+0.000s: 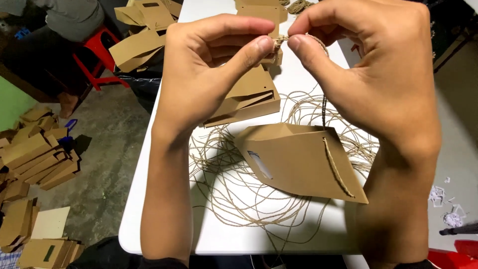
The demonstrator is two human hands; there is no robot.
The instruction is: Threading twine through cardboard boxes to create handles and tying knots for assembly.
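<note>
My left hand and my right hand are raised over a white table, fingertips pinched together on the end of a jute twine cord. The cord runs down from my right fingers to a brown kraft paper bag hanging tilted below, and a length of it lies threaded along the bag's right side. The bag has a small window cut in its face.
Loose loops of twine cover the table. A stack of flat kraft bags lies behind my hands. More bags are piled on the floor at left. A person sits on a red stool at upper left.
</note>
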